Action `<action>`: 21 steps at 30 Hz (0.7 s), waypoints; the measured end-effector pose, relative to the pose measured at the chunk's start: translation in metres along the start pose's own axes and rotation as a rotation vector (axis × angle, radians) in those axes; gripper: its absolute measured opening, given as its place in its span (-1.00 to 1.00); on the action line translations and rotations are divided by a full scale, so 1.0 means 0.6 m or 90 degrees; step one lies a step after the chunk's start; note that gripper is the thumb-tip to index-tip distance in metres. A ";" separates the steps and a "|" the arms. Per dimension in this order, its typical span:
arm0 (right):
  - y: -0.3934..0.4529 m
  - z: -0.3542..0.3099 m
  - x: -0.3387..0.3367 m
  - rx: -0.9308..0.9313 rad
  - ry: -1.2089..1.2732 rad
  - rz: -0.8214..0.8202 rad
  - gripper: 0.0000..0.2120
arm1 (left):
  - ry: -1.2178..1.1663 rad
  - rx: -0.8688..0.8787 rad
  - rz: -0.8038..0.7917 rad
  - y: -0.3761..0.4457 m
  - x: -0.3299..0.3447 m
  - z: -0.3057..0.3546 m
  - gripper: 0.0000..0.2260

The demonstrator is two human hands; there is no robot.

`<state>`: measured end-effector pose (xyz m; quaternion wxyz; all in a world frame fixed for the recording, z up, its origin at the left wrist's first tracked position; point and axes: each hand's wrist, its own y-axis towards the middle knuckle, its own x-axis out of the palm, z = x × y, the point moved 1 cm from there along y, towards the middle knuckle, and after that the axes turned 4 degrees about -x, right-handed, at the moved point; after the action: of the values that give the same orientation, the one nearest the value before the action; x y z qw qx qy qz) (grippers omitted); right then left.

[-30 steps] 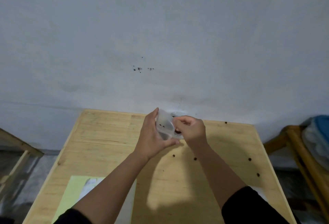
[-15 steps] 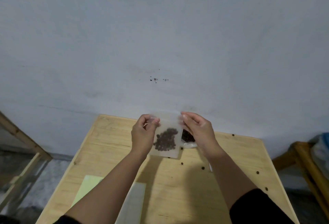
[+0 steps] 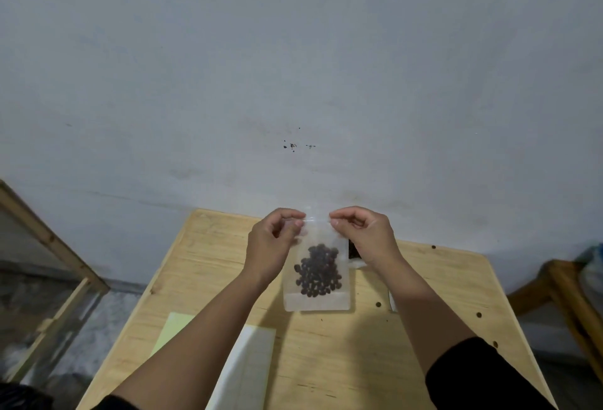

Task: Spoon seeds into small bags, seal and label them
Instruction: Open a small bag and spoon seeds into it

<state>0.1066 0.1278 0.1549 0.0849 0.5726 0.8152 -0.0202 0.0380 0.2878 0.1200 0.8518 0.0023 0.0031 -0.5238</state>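
A small clear plastic bag (image 3: 316, 302) hangs upright above the wooden table (image 3: 326, 351), with a heap of dark seeds (image 3: 318, 271) in its lower half. My left hand (image 3: 274, 246) pinches the bag's top left corner between thumb and fingers. My right hand (image 3: 365, 236) pinches the top right corner the same way. Behind my right hand, a dish of dark seeds (image 3: 354, 251) is mostly hidden.
A pale green sheet (image 3: 169, 331) and a stack of white bags (image 3: 248, 367) lie at the table's near left. Several loose seeds (image 3: 378, 304) dot the right side. A grey wall stands behind, with wooden frames (image 3: 62, 253) at left and right.
Both hands have lifted the bag and turned it upright, so the seeds have settled low. The grip shifted to the top corners, and the view tilted.
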 end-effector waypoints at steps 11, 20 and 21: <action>-0.011 0.008 0.021 0.003 -0.034 0.064 -0.84 | 0.067 -0.005 0.042 -0.018 0.000 0.009 -0.83; -0.030 0.017 0.026 0.029 -0.056 -0.004 -0.94 | 0.103 -0.009 -0.022 -0.025 0.006 0.001 -0.93; -0.032 0.020 0.027 0.034 -0.066 0.007 -0.94 | 0.110 -0.013 -0.024 -0.025 0.006 -0.002 -0.93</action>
<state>0.0848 0.1346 0.1392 0.1118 0.5776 0.8055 -0.0710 0.0265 0.2778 0.1184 0.8383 0.0387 0.0823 -0.5376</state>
